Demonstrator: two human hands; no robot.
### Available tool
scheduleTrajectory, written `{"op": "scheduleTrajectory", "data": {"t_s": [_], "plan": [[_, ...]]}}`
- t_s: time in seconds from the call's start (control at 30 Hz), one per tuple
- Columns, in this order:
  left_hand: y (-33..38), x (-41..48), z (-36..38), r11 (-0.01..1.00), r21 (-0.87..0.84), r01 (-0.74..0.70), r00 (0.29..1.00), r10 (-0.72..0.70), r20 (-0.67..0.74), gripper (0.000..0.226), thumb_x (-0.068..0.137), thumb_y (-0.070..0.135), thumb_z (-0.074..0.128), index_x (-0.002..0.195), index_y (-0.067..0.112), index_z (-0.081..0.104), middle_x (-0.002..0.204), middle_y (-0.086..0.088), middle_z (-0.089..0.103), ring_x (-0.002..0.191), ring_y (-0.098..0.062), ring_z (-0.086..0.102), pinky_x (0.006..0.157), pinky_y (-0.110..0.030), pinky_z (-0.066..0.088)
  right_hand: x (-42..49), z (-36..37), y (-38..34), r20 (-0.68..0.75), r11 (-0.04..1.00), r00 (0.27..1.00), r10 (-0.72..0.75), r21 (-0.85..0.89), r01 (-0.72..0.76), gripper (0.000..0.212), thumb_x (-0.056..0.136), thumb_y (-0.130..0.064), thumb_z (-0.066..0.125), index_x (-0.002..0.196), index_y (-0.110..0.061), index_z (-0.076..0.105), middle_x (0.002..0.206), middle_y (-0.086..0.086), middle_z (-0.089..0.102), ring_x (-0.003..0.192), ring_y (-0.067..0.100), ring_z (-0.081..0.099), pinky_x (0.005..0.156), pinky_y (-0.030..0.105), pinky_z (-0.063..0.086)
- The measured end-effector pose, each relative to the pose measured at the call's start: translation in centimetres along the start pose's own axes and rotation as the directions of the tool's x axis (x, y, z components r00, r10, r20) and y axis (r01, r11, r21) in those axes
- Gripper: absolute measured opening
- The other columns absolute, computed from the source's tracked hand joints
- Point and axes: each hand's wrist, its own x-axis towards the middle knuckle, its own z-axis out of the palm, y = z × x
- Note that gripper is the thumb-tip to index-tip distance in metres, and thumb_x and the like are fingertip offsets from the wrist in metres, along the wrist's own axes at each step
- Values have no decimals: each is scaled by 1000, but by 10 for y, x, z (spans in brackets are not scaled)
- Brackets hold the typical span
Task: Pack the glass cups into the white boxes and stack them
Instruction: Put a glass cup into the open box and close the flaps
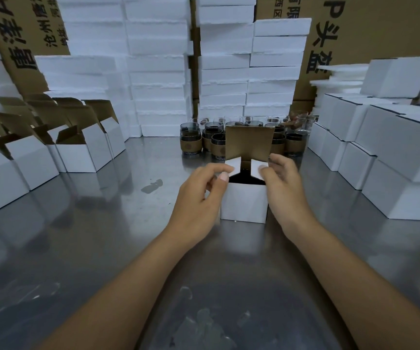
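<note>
In the head view, the white box stood on the counter with its big brown lid up. The left hand pinched the box's left little flap, and the right hand pinched the right one. The glass cups waited just behind the box. Closed boxes were stacked to its right. Both little flaps should probably go down flat together before the lid.

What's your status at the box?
Left hand, right hand each pinch a side flap. White box upright, lid raised. Glass cups behind, nothing blocking.
</note>
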Motion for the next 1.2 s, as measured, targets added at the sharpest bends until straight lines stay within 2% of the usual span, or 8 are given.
{"op": "scheduleTrajectory", "data": {"t_s": [0.1, 0.27, 0.47, 0.63, 0.77, 0.9, 1.03, 1.2], "plan": [[1, -2, 1, 1000, -20, 18, 1000, -18, -4, 20, 97, 26, 43, 98, 40, 58, 102, 4, 62, 88, -9, 56, 78, -19, 42, 0, -1, -2, 52, 999, 999, -2, 50, -1, 30, 94, -10, 49, 118, -27, 53, 108, -11, 61, 92, -4, 57, 71, 10, 45], [2, -1, 0, 998, -51, 47, 999, -47, -8, 22, 98, 24, 43, 95, 36, 60, 103, 11, 63, 91, -8, 57, 83, -21, 43, 0, -2, -3, 88, 993, 995, -50, 112, 40, 49, 92, -4, 48, 106, -51, 49, 103, -9, 67, 86, 5, 66, 70, 24, 55], [3, 3, 0, 966, -200, 162, 986, -166, -3, 15, 94, 21, 51, 96, 34, 58, 89, -14, 63, 85, -25, 58, 78, -30, 46, 2, -1, -1, 60, 991, 996, -59, 121, 51, 32, 93, -2, 50, 83, -32, 56, 91, -9, 64, 86, 10, 61, 74, 32, 48], [-2, 3, -1, 960, -229, 162, 986, -165, 7, 32, 91, 20, 52, 105, 49, 46, 81, -2, 58, 77, -1, 56, 68, -6, 42, 3, -1, -3, 28, 981, 999, 46, 188, -50, 32, 94, -6, 40, 77, -24, 60, 80, -10, 64, 69, 3, 58, 48, 12, 43], [-3, 4, -1, 964, -220, 150, 988, -153, 5, 21, 95, 27, 49, 102, 44, 58, 96, -4, 60, 85, -11, 57, 67, -7, 42, -1, -1, -3, 40, 992, 999, -8, 127, 3, 21, 96, -28, 44, 83, -28, 60, 88, -21, 57, 86, -6, 55, 69, 10, 42], [-1, 3, -3, 957, -262, 125, 991, -130, -4, 25, 95, 47, 36, 99, 40, 60, 113, 7, 60, 100, -2, 57, 87, -19, 41, -12, 1, 0, 141, 979, 969, -204, 27, 202, 26, 86, -55, 47, 99, -33, 52, 97, -22, 54, 80, -22, 48, 65, -2, 35], [2, 2, -3, 947, -311, 83, 997, -77, 33, 35, 78, 61, 41, 98, 36, 54, 99, 29, 58, 101, 11, 52, 83, -6, 38, -12, 3, 0, 152, 973, 964, -218, -44, 227, 57, 67, -65, 50, 111, -30, 49, 102, -20, 53, 84, -12, 52, 66, 7, 42], [1, 2, -2, 940, -325, 105, 992, -74, 106, 34, 73, 57, 48, 98, 34, 46, 99, 16, 58, 106, 1, 55, 89, -19, 44, -12, 4, 0, 144, 967, 963, -230, -79, 243, 55, 68, -63, 51, 108, -26, 52, 110, -6, 56, 96, 9, 56, 75, 25, 46]]}}
